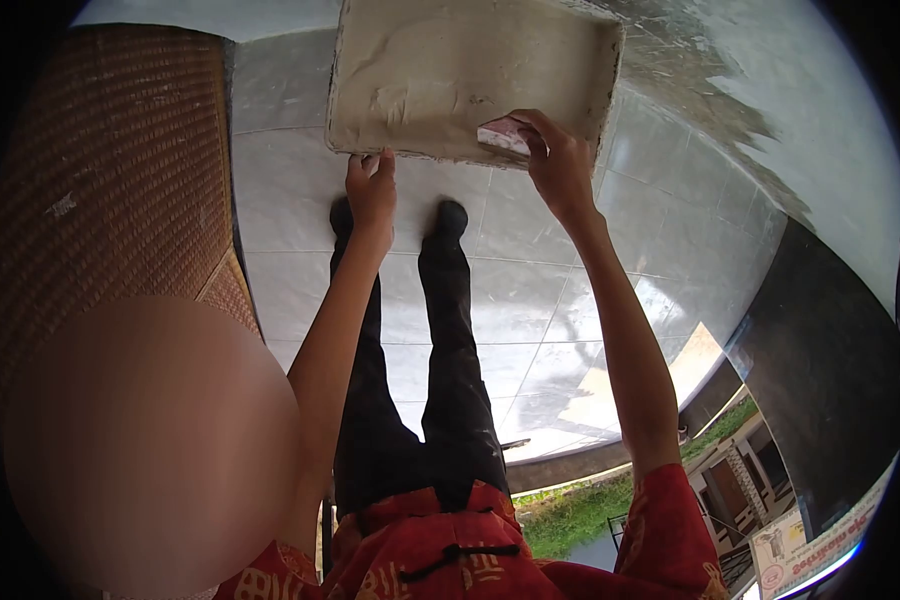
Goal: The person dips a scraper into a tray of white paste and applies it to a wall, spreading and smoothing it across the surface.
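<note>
A shallow rectangular tray (615,75) with a crusted rim is at the top middle of the head view. Smooth, wet-looking grey-beige plaster (440,60) covers its inside, with a few ridges near the close edge. My left hand (372,195) is closed on the tray's near rim, left of the middle, thumb and fingers at the edge. Between the thumb and fingers of my right hand (560,170) is a small flat scraper (503,135), pinkish and white. Its blade lies over the plaster by the near right corner; my fingers hide its other end.
Below the tray are grey floor tiles (520,300) and my dark shoes (448,218). A woven brown panel (130,150) stands at left, a grey patchy wall (820,130) at right. A dark panel (820,370) and grass (580,515) show lower right. A blurred round patch covers the lower left.
</note>
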Action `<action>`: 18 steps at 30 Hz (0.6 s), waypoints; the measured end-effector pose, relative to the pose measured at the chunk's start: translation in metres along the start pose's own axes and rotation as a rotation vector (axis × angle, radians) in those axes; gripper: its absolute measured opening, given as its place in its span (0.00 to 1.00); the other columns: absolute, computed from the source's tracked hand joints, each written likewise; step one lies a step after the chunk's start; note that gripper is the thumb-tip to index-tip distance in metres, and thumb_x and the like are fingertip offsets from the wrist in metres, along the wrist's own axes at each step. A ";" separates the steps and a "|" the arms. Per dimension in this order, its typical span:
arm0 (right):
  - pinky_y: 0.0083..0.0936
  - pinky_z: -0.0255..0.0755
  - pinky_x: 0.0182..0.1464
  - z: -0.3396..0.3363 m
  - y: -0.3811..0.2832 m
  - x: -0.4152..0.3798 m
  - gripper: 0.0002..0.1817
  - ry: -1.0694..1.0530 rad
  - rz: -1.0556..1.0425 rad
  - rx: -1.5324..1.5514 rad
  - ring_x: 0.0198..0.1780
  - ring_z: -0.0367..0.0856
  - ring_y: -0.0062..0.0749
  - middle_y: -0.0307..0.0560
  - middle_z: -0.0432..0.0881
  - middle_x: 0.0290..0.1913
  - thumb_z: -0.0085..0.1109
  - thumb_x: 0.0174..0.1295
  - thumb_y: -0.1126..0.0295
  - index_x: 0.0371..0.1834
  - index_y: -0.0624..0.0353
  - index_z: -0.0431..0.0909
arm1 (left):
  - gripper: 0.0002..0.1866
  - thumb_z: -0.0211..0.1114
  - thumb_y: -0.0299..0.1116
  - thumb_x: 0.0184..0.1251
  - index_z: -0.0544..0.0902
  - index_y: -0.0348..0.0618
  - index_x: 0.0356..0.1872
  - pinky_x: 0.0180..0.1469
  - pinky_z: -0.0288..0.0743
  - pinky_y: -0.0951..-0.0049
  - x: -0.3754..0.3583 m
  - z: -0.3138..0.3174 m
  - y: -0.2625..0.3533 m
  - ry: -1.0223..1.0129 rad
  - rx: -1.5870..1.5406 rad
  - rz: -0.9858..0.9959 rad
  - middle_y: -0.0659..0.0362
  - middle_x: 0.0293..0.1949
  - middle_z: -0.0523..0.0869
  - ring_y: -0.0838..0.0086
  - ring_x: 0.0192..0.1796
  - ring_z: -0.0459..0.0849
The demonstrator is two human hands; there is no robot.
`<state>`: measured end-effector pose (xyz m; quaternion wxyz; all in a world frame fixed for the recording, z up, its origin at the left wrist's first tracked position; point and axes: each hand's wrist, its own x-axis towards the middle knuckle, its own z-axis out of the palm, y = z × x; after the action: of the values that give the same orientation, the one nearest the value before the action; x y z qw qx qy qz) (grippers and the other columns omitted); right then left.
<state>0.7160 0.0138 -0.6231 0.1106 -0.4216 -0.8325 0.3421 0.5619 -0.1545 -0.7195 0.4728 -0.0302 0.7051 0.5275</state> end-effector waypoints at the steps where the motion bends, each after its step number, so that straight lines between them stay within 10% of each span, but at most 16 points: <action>1: 0.34 0.80 0.45 0.000 0.000 0.001 0.15 -0.007 -0.020 -0.002 0.45 0.88 0.48 0.53 0.88 0.44 0.59 0.62 0.82 0.50 0.56 0.82 | 0.30 0.64 0.49 0.73 0.66 0.42 0.66 0.65 0.67 0.54 0.000 0.001 0.001 0.000 0.001 0.000 0.58 0.62 0.77 0.69 0.63 0.76; 18: 0.37 0.80 0.39 0.017 0.001 0.003 0.15 -0.039 -0.102 -0.035 0.38 0.87 0.48 0.51 0.88 0.39 0.57 0.61 0.82 0.47 0.54 0.84 | 0.35 0.65 0.56 0.70 0.67 0.42 0.65 0.61 0.70 0.57 -0.001 0.003 -0.005 0.011 0.066 0.026 0.58 0.63 0.76 0.69 0.61 0.77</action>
<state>0.7063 0.0082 -0.6367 0.1044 -0.3737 -0.8608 0.3293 0.5673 -0.1548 -0.7221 0.4628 -0.0085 0.7251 0.5100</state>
